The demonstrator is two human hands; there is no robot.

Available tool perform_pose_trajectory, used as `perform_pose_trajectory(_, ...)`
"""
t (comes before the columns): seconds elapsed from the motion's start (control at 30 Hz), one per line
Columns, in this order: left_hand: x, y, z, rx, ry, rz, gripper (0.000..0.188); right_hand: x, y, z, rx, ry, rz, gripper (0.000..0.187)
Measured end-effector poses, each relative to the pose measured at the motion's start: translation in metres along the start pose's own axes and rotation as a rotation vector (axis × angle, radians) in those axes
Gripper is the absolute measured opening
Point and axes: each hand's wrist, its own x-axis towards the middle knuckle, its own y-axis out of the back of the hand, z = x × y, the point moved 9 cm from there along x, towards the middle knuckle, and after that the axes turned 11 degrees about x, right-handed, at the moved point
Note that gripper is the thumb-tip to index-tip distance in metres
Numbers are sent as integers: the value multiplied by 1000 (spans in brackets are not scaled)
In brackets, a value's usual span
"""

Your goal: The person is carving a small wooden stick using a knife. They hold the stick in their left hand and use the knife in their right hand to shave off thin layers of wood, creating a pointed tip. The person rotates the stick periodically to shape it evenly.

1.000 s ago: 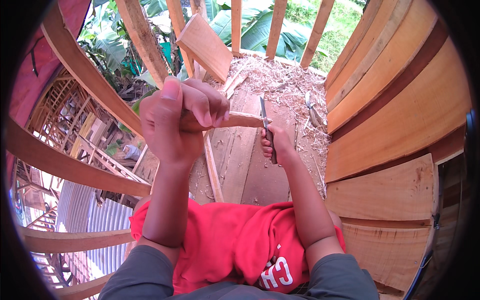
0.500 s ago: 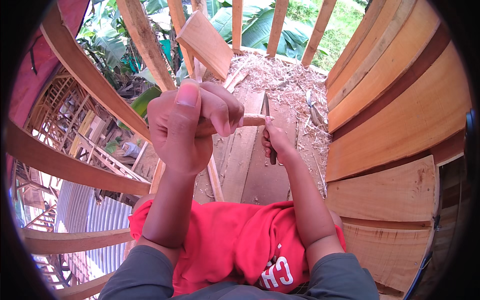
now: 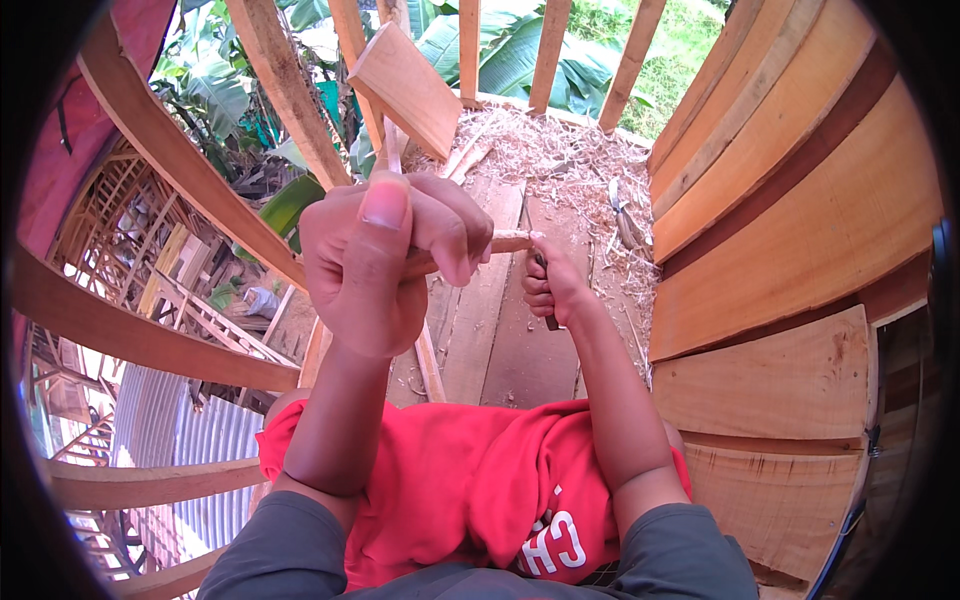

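My left hand (image 3: 365, 262) is raised at the centre, fingers wrapped round a wooden stick (image 3: 508, 242). The stick points right, and its pale, whittled-looking end reaches my right thumb. Farther from the camera, my right hand (image 3: 562, 284) is closed on a knife (image 3: 552, 322); its dark handle end shows below the fist. Only a thin trace of what seems to be the blade shows above that hand, beside the stick's tip. The fingers of my left hand hide the stick's near part.
Wood shavings (image 3: 560, 150) cover the far part of the plank floor (image 3: 510, 350). A loose board (image 3: 408, 85) leans at the far left. Wooden slats (image 3: 185, 170) rail the left side, and a plank wall (image 3: 800, 240) closes the right. Outside lie corrugated metal sheets (image 3: 205, 440).
The knife has turned in my right hand, so its blade shows far less than before. My left hand and the stick have shifted slightly right and down.
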Motion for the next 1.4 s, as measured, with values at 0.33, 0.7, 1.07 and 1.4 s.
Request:
perform_pose_trajectory(0.33,2,11,-4,-2,-14,-12,51,-36,-9,-45,-136,278,63,56)
perform_pose_trajectory(0.7,4,28,22,-14,-10,-11,48,-58,62,-93,-736,539,632,29)
perform_pose_trajectory(1.07,-9,110,115,22,-54,209,29,-27,42,-55,-1144,298,267,23)
perform_pose_trajectory(1.4,-35,177,147,136,-221,419,15,13,37,-9,-1468,305,262,28)
